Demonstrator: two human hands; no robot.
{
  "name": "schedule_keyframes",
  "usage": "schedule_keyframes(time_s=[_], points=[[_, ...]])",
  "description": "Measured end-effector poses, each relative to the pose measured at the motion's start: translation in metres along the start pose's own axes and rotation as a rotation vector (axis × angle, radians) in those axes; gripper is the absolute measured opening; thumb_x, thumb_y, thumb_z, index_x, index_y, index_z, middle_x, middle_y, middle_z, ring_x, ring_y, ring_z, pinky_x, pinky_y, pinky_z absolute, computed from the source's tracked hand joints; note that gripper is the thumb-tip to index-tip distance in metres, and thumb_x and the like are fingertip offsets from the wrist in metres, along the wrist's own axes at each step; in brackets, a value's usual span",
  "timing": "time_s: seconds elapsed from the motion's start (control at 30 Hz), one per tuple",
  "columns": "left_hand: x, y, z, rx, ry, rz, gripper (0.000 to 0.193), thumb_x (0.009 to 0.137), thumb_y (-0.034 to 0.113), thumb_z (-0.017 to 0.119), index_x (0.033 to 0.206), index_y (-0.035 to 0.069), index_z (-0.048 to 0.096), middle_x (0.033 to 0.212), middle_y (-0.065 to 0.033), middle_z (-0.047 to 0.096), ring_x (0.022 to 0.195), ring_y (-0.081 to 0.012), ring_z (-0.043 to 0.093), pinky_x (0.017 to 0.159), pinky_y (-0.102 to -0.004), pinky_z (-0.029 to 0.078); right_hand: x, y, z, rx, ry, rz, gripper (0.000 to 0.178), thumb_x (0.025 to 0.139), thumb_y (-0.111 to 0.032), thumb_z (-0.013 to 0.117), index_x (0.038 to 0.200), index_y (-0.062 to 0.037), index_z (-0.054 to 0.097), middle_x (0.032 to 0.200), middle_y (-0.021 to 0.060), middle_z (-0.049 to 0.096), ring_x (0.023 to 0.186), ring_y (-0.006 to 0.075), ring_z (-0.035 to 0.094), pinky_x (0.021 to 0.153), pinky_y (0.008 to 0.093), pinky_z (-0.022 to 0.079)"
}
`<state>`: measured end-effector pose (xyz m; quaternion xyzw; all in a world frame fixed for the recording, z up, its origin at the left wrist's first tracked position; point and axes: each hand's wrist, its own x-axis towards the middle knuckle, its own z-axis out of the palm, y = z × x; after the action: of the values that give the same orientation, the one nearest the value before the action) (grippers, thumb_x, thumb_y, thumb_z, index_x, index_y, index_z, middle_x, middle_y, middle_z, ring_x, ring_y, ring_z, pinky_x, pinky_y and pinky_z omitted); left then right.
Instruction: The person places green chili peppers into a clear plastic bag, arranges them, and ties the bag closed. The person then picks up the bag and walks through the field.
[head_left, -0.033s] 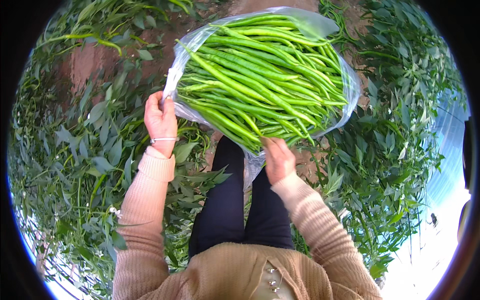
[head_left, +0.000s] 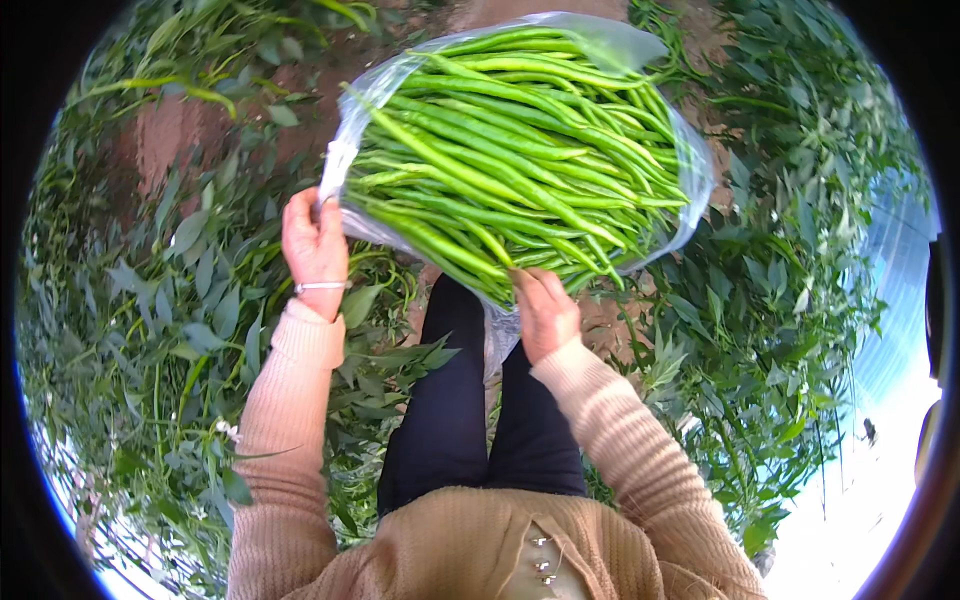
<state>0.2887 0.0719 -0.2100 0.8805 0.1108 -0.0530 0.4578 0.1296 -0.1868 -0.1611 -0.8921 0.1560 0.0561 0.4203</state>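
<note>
A clear plastic bag [head_left: 339, 158] lies opened out in front of me, filled with long thin green chili peppers [head_left: 520, 150]. Most of the peppers point from upper left to lower right. At the bag's left side, my left hand [head_left: 314, 248] is closed on the bunched rim, thumb on top. My right hand [head_left: 547, 312] pinches the near edge of the bag, its fingertips against the lowest peppers. Part of the bag hangs down between my legs below the right hand. The bag's underside is hidden.
Leafy pepper plants [head_left: 190, 290] crowd the left side, and more pepper plants [head_left: 780, 270] line the right. Green peppers hang among the leaves. Brown soil [head_left: 165, 135] shows between the rows. Translucent plastic sheeting [head_left: 890, 250] stands at the far right.
The bag of peppers and both hands have shifted slightly to the left. Both grips on the bag look the same.
</note>
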Motion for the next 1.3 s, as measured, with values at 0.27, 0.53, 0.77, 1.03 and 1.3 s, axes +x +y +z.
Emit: schedule_keyframes(time_s=[0.27,0.53,0.77,1.03,1.3], points=[[-0.005,0.031,-0.014,-0.385,-0.214,-0.204,0.011,0.094,0.007,0.054,0.104,0.002,0.055,0.077,0.0013,0.056,0.070,-0.0054,0.050,0.066,-0.0218,0.040,-0.009,0.039,-0.075,-0.184,0.229,-0.030,0.032,0.079,-0.003,0.070,0.110,-0.0058,0.063,0.112,0.0135,0.057,0.090,0.0274,0.062,0.078,0.0366,0.052],[0.006,0.054,-0.004,-0.290,-0.350,-0.222,0.014,0.096,0.019,0.061,0.099,0.006,0.058,0.072,0.0043,0.053,0.067,-0.0032,0.047,0.064,-0.0195,0.038,0.077,0.161,-0.115,-0.536,0.335,0.389,0.068,0.076,-0.012,0.072,0.134,0.0021,0.041,0.130,0.0237,0.049,0.122,0.0383,0.048,0.102,0.0414,0.042],[0.022,0.049,0.003,-0.764,-0.412,-0.492,0.015,0.095,0.016,0.059,0.106,0.006,0.059,0.065,0.0076,0.038,0.058,-0.0049,0.038,0.070,-0.0263,0.045,0.084,0.243,-0.154,0.164,0.610,0.660,0.018,0.089,-0.010,0.051,0.099,0.0004,0.063,0.088,0.0131,0.069,0.073,0.0239,0.065,0.070,0.0334,0.050],[0.038,0.071,-0.014,-0.747,-0.414,-0.727,0.019,0.098,0.027,0.056,0.095,0.008,0.058,0.057,0.0086,0.030,0.045,-0.0044,0.028,0.043,-0.0224,0.024,0.107,0.155,-0.176,0.859,0.486,0.881,0.024,0.095,-0.026,0.054,0.100,-0.0029,0.053,0.061,0.0003,0.044,0.041,0.0095,0.032,0.044,0.0303,0.040],[0.001,0.088,-0.039,-0.670,-0.473,-0.682,0.027,0.099,0.033,0.053,0.084,0.011,0.052,0.052,0.0097,0.024,0.040,-0.0049,0.023,0.040,-0.0238,0.023,0.049,0.082,-0.184,0.902,0.279,0.915,0.022,0.094,-0.027,0.062,0.103,-0.0083,0.054,0.053,-0.0087,0.032,0.041,0.0059,0.027,0.041,0.0269,0.032]])
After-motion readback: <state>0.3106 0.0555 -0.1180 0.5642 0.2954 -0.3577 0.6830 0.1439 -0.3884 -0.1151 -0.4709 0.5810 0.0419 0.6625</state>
